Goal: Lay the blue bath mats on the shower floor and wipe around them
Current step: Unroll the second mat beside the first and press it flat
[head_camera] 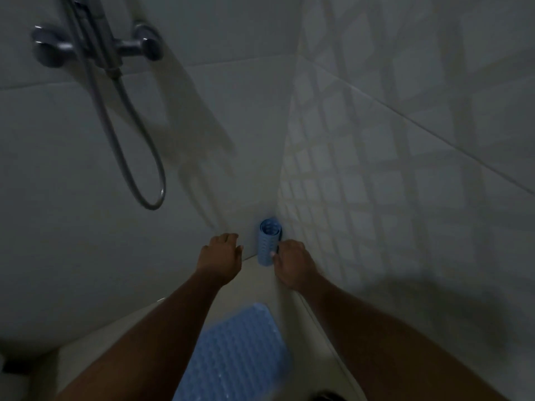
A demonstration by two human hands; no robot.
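Note:
A rolled blue bath mat [267, 241] stands upright in the far corner of the shower, where the two tiled walls meet the floor. My right hand [292, 263] touches its right side, fingers curled against the roll. My left hand [221, 256] hovers just left of the roll, fingers bent, holding nothing. A second blue bath mat [234, 354] with a bumpy surface lies flat on the pale shower floor [115, 342] between my forearms, its near end cut off by the frame's bottom edge.
A chrome shower mixer [95, 44] with two knobs is fixed on the left wall, and its hose [144, 180] hangs in a loop below it. The right wall [405, 169] shows a grid of shadows. The light is dim.

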